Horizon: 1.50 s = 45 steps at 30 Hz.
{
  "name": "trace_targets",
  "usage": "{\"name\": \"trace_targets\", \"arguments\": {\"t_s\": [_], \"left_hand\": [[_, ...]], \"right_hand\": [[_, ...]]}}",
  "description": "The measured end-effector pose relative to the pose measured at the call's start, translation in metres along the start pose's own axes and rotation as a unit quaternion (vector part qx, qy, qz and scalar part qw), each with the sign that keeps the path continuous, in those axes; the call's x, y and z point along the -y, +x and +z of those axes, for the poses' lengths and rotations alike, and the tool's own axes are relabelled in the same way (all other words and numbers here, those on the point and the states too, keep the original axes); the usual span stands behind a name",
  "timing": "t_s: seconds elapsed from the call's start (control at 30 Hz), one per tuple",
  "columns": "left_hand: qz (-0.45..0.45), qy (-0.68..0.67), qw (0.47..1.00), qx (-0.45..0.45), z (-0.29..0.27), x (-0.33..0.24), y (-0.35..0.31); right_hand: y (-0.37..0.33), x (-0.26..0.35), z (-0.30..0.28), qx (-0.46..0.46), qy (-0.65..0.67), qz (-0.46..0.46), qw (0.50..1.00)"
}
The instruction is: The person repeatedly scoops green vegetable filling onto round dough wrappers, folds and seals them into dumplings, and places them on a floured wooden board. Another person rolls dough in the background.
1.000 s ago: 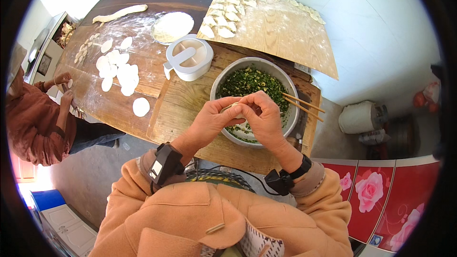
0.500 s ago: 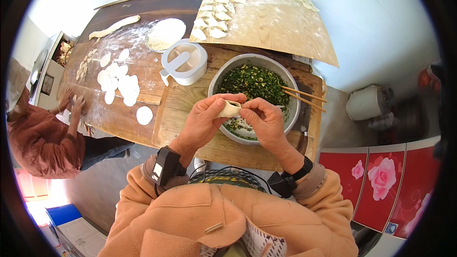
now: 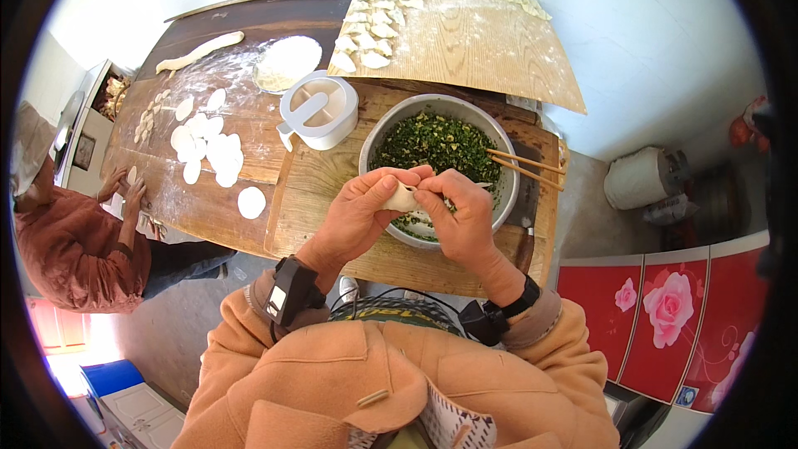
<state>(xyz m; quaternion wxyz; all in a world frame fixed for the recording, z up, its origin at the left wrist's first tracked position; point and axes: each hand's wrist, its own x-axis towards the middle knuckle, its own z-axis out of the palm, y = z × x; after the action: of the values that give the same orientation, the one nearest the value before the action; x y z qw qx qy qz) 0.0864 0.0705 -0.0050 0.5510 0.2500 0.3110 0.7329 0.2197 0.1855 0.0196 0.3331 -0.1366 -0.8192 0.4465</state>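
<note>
Over the near side of a metal bowl [image 3: 490, 120] of chopped green filling [image 3: 434, 146], both hands hold a dumpling [image 3: 403, 199]. My left hand [image 3: 353, 214] cups it with its fingers wrapped behind and the thumb in front. With thumb and fingertips my right hand [image 3: 464, 224] pinches the right end of its edge. Only a small dark gap shows at the top, between the fingers. A pair of wooden chopsticks [image 3: 532, 170] leans on the bowl's right rim.
Left of the bowl stands a lidded white plastic container [image 3: 322, 120]. Round wrappers [image 3: 218, 150], a dough roll [image 3: 199, 51] and a bowl of flour [image 3: 287, 61] lie farther left. Behind is a floured board [image 3: 490, 50] with rows of dumplings [image 3: 374, 29]. A person [image 3: 79, 241] works dough at left.
The dumpling's opening has narrowed as my fingers press its edge together. My right hand has shifted slightly left. At left, the other person's hands have parted a little over a small dough piece.
</note>
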Motion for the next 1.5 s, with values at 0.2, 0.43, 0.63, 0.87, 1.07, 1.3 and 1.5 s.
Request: {"name": "trace_targets", "arguments": {"t_s": [0.2,0.43,0.63,0.87,1.07,1.3,1.5], "left_hand": [[-0.012,-0.036,0.999,0.011,0.0,-0.003,-0.005],[-0.047,-0.084,0.995,0.006,0.008,-0.002,-0.008],[-0.074,0.138,0.987,-0.022,0.007,-0.011,-0.01],[-0.023,0.279,0.96,-0.021,0.011,-0.013,-0.007],[-0.019,0.282,0.958,-0.041,0.012,-0.019,-0.008],[0.009,0.301,0.951,-0.072,0.02,-0.019,-0.014],[0.009,0.375,0.924,-0.072,0.019,-0.016,-0.019]], "right_hand": [[0.0,0.004,-0.004,0.018,-0.011,0.002,1.0],[0.002,0.002,0.007,-0.032,-0.131,-0.114,0.984],[0.001,0.004,0.0,-0.004,-0.144,-0.099,0.985],[0.001,0.007,0.005,-0.017,-0.139,-0.13,0.982],[-0.001,0.006,0.004,-0.015,-0.143,-0.108,0.984],[-0.004,0.01,0.007,-0.048,-0.134,-0.12,0.983],[-0.001,0.015,0.011,-0.053,-0.195,-0.204,0.958]]}}
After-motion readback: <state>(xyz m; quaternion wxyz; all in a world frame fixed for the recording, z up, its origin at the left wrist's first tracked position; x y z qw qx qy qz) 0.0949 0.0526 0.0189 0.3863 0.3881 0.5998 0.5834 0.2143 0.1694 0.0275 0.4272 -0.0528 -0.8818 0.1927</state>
